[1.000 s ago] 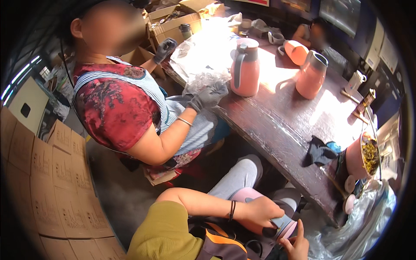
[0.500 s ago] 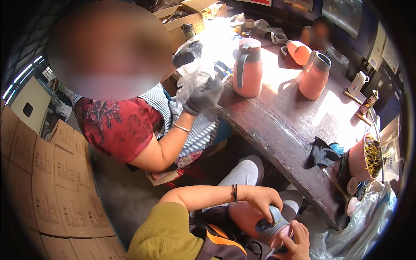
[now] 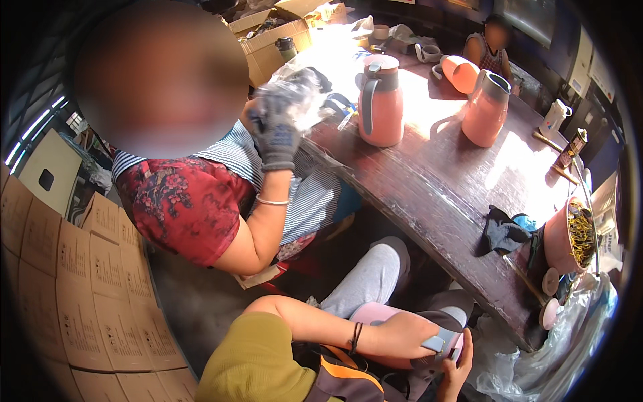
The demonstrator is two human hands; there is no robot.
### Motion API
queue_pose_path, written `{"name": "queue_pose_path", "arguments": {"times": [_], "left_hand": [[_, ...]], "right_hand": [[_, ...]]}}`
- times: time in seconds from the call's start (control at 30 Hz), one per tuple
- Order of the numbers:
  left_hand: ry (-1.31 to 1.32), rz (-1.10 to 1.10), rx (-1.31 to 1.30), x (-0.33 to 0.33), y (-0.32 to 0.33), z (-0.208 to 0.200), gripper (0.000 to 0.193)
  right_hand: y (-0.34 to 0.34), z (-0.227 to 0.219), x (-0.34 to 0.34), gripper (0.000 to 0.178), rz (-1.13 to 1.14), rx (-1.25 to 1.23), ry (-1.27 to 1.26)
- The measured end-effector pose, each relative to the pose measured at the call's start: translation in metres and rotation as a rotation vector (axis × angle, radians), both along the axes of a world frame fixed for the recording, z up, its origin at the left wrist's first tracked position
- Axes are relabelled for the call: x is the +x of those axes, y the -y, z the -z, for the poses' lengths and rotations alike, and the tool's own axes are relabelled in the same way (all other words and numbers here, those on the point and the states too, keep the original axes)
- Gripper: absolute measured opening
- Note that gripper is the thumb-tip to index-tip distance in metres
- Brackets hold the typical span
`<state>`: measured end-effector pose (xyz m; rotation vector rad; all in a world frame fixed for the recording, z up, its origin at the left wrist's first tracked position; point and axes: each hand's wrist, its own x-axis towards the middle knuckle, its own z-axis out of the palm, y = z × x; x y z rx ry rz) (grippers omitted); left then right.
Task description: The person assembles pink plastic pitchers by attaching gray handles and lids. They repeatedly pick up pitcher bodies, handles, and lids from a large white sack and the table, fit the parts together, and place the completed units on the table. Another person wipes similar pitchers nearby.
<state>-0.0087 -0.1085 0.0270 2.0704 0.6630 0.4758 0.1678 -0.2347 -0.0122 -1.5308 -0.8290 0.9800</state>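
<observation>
A pink thermos jug [image 3: 372, 313] with a grey handle lies tilted across my lap. My left hand [image 3: 400, 337] is closed over the jug's side, by the grey handle [image 3: 437, 340]. At the jug's lid end, my right hand [image 3: 457, 369] holds its rim with the thumb and fingers; part of that hand is hidden. To my left, a co-worker in grey work gloves [image 3: 278, 137] handles crumpled clear plastic [image 3: 311, 100], blurred by motion.
On the dark wooden table [image 3: 415, 181] stand a lidded pink jug [image 3: 382, 107] and an open one [image 3: 485, 110]; another jug [image 3: 459, 74] lies behind. A pink bucket of wire ties [image 3: 561, 241] and a glove [image 3: 506, 231] sit at right. Cartons [image 3: 74, 295] are stacked at left.
My left hand has shifted from the handle's top to wrap over the jug's side. The jug has turned in my lap. The co-worker's gloved hand has risen and moved left.
</observation>
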Motion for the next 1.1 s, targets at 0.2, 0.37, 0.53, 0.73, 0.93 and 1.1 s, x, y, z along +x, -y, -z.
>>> {"name": "queue_pose_path", "arguments": {"times": [0.2, 0.37, 0.53, 0.73, 0.93, 1.1], "left_hand": [[0.050, -0.006, 0.123, 0.004, 0.011, 0.010, 0.028], [0.012, -0.010, 0.058, 0.006, 0.014, 0.009, 0.028], [0.058, 0.412, -0.410, 0.000, -0.011, 0.013, 0.032], [-0.082, 0.657, -0.946, -0.017, -0.011, 0.023, 0.034], [-0.012, 0.498, -0.736, -0.023, -0.008, 0.034, 0.040], [0.086, 0.272, -0.466, -0.019, -0.007, 0.009, 0.041]], "right_hand": [[-0.012, -0.012, -0.004, 0.099, 0.047, -0.040, -0.124], [-0.015, 0.003, 0.005, 0.096, -0.044, 0.051, -0.114], [-0.005, 0.034, 0.017, 0.102, -0.042, 0.136, 0.226], [-0.006, 0.028, 0.011, 0.102, -0.099, 0.236, 0.353], [-0.008, 0.028, 0.006, 0.091, 0.018, 0.162, 0.289], [-0.022, 0.017, 0.021, 0.098, 0.038, 0.193, 0.257]]}}
